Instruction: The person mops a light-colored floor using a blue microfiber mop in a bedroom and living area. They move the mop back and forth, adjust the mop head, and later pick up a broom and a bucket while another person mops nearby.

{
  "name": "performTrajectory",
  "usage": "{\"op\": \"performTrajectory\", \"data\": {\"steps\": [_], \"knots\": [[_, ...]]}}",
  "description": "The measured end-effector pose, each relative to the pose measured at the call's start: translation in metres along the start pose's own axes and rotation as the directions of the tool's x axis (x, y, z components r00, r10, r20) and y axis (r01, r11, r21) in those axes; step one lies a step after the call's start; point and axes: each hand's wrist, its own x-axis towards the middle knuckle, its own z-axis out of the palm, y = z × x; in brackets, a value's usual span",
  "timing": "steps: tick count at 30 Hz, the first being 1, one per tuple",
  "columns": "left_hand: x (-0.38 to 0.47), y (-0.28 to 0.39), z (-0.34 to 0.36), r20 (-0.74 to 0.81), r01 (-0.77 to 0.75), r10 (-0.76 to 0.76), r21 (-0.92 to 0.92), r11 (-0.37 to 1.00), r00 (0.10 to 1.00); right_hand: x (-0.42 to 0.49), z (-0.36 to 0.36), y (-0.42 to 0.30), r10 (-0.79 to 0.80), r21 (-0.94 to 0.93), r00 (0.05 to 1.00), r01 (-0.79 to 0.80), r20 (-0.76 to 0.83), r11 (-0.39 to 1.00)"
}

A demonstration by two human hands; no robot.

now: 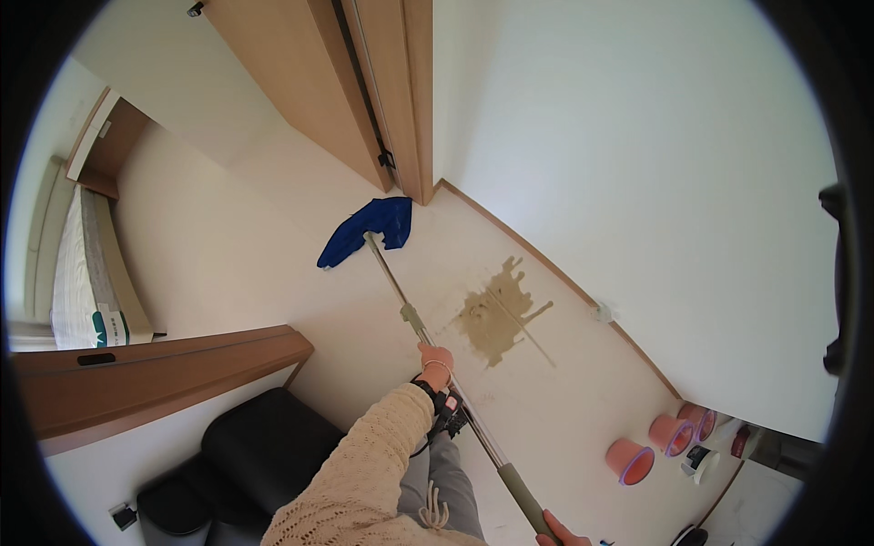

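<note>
A flat mop's metal pole (485, 433) runs slantwise across the pale floor. My left hand (437, 363) is wrapped around the pole about midway down its length. Near the lower edge of the view, my right hand (561, 531) grips the green handle end, partly cut off by the frame. At the far end of the pole, a dark blue cloth (375, 222) covers the mop head and lies on the floor by the door frame (413, 102). To the right of the pole spreads a brown, wet-looking spill (498, 314) with ragged edges and a streak across it.
Several pink buckets (628, 461) and a white tub (700, 464) stand at the lower right. A black sofa (266, 443) is at lower left. The wooden door (293, 61) stands open; a mattress (85, 266) shows in the room beyond. A brown baseboard (539, 259) edges the white wall.
</note>
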Motion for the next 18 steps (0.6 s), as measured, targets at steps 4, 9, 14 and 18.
{"op": "performTrajectory", "data": {"steps": [4, 9, 14, 18], "knots": [[-0.008, 0.012, -0.005, 0.05, 0.095, -0.089, -0.125, 0.988, 0.995, -0.005, 0.002, -0.001, 0.123, 0.3, 0.984, -0.156, 0.128, 0.941], [-0.024, 0.04, -0.002, 0.078, 0.045, -0.036, -0.127, 0.991, 0.996, -0.028, 0.013, 0.016, 0.13, 0.406, 0.981, -0.177, 0.142, 0.896], [-0.034, 0.095, 0.013, 0.155, -0.041, 0.066, -0.162, 0.986, 0.986, -0.077, 0.043, 0.08, 0.162, 0.447, 0.979, -0.199, 0.121, 0.872], [-0.068, 0.163, 0.038, 0.146, -0.049, 0.112, -0.378, 0.925, 0.983, -0.125, 0.082, 0.135, 0.277, 0.624, 0.961, -0.225, 0.015, 0.748]]}}
